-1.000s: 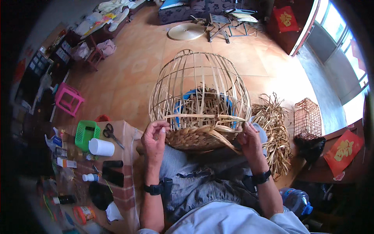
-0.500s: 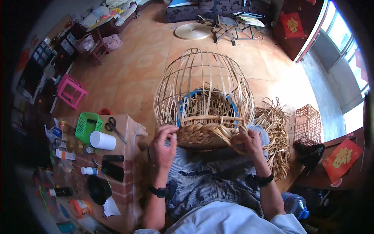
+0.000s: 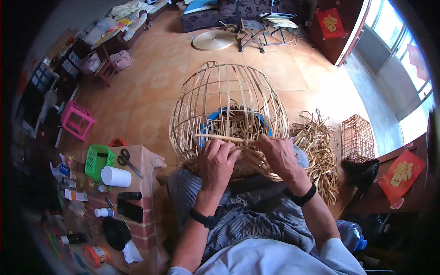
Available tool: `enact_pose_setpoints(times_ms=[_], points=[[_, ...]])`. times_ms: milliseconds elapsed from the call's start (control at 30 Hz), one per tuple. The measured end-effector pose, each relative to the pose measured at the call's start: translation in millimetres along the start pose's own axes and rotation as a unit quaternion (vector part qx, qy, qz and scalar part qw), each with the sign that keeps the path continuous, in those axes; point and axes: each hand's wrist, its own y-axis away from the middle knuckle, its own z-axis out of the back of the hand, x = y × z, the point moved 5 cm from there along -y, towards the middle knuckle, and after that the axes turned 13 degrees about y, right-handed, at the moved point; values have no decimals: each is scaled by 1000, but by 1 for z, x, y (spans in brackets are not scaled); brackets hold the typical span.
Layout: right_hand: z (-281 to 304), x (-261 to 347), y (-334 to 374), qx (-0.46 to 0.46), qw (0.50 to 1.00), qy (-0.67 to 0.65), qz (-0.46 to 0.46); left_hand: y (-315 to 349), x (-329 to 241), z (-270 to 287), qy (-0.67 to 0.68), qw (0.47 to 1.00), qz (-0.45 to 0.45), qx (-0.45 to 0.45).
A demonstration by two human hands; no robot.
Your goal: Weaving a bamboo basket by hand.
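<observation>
Scissors [image 3: 129, 161] lie near the worktop's [image 3: 145, 170] far right corner. Past its right edge, the left hand [image 3: 217, 158] and right hand [image 3: 278, 153], close together, pinch plant strips [image 3: 222, 137] at the lap-held openwork basket's [image 3: 228, 91] near side; dried stalks [image 3: 321, 165] follow.

Basket ribs [image 3: 228, 87]: matt, woody strips before you
Strand pile [image 3: 321, 158]: rough, dry, dull plant fibre
Your trousers [image 3: 256, 217]: soft striped cloth, matt
Green basket [image 3: 94, 163]: perforated plastic, near your table's [image 3: 140, 184] far edge
White cylinder [image 3: 116, 177]: smooth, plastic-looking
Floor [image 3: 151, 80]: glossy, smooth tile
</observation>
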Motion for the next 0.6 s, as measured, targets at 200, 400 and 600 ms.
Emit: enact_pose_setpoints(times_ms=[200,400,600], points=[[-11,-57,56,21,987,107,-121,-2,-1,-1,-19,999,12,-24],[2,-165,139,24,929,163,-330,-2,-2,-6,-15,1000,18,5],[40,-152,106,-71,899,263,-343,-14,-6,-6,-61,997,24,31]])
